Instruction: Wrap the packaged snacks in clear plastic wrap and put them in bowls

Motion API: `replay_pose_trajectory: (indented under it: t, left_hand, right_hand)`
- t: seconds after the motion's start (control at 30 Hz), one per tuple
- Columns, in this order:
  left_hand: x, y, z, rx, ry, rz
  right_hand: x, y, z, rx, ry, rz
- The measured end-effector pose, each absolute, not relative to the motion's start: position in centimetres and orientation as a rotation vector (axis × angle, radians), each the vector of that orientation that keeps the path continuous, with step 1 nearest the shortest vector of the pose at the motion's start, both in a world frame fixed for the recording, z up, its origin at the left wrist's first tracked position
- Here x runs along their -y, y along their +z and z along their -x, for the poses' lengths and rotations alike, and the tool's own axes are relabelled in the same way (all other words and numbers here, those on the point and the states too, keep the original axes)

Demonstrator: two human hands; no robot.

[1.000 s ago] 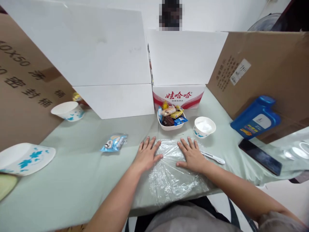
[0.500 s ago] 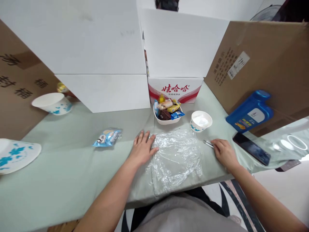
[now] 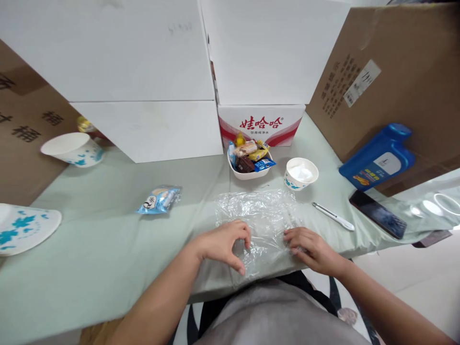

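Note:
A crinkled clear plastic sheet [image 3: 264,215] lies flat on the table in front of me. My left hand [image 3: 226,245] is over its left part, thumb and fingers curved apart with nothing between them. On its right edge, my right hand [image 3: 314,249] has its fingers bent down and closed on the film. Right of the sheet lies a slim tool [image 3: 333,215] with a white handle and a silver end, touched by neither hand. Beyond the sheet stand a white bowl [image 3: 247,175] of wrapped snacks and a paper cup [image 3: 301,175] with something white inside.
A blue snack packet [image 3: 159,200] lies to the left, with two paper cups, one tilted [image 3: 74,148] and one at the edge [image 3: 28,229]. On the right are a blue bottle [image 3: 377,158] and a phone [image 3: 378,214]. White boxes [image 3: 143,132] and brown cartons [image 3: 402,81] wall the table.
My right hand has left the slim tool, which now lies on the table, and moved left onto the sheet's edge. My left hand has come nearer me and lifted from flat into a curve.

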State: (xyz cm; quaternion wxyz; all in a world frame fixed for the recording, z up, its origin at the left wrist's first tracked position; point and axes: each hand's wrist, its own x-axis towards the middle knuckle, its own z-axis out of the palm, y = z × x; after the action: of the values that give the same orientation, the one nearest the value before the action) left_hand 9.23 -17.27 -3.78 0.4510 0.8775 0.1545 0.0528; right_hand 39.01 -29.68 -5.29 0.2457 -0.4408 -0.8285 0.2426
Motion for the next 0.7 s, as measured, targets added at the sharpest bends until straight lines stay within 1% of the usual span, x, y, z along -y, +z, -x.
replay_pose_trajectory:
  t: [0.13,0.3,0.47,0.53,0.6,0.7]
  left_hand:
    - [17.7,-4.0,-9.1,-0.385,0.052,-2.229]
    - [18.1,-4.2,-9.3,-0.425,-0.008,-2.276]
    - [18.2,-3.6,-9.5,-0.471,0.034,-2.228]
    - [17.9,-3.2,-9.2,-0.421,0.089,-2.104]
    - [17.4,-3.0,-8.6,-0.416,0.17,-1.858]
    - [16.4,-3.2,-7.9,-0.627,0.368,-1.41]
  right_hand:
    - [29.4,-4.6,-40.4,1.902,0.765,1.232]
    - [29.2,-4.3,-40.5,1.682,0.727,1.288]
    - [28.4,-5.0,-39.3,1.378,0.687,1.416]
    - [27.8,-5.1,-39.1,1.28,0.707,1.494]
    - [27.1,-5.0,-39.0,1.209,0.7,1.582]
    - [25.7,-4.5,-39.1,1.132,0.702,1.665]
